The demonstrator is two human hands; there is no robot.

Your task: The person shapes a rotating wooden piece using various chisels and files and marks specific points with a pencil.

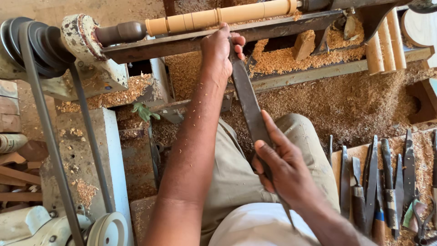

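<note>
sawdust-strewn lathe bench (291, 75) | left hand (220, 52) pins long chisel (249, 109) on tool rest near pale spindle (223, 16) | right hand (284, 166) grips chisel's lower end

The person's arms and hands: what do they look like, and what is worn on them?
Both arms are bare to the frame edge: no sleeves, gloves, watch or rings show. The left hand and right hand are uncovered. Pale wood chips dot the left forearm.
</note>
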